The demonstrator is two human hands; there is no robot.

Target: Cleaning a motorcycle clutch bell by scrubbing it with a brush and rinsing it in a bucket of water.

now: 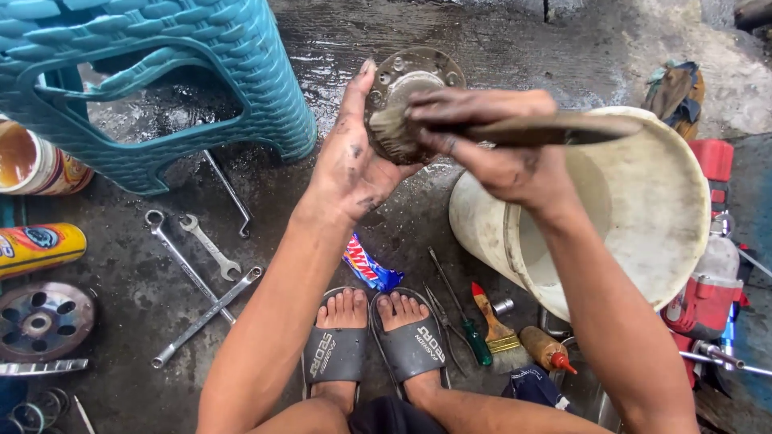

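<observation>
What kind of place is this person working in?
Probably an informal repair workshop, perhaps for motorbikes. Spanners lie on a wet, grimy concrete floor, and the hands, left and right, scrub a round metal part with a brush.

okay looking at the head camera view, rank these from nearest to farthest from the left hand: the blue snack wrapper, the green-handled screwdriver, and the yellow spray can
From the left hand, which grips the round greasy metal part:
1. Blue snack wrapper, on the floor just below the wrist, by the feet.
2. Green-handled screwdriver, lower right, beside the white plastic bucket.
3. Yellow spray can, lying at the far left edge.
</observation>
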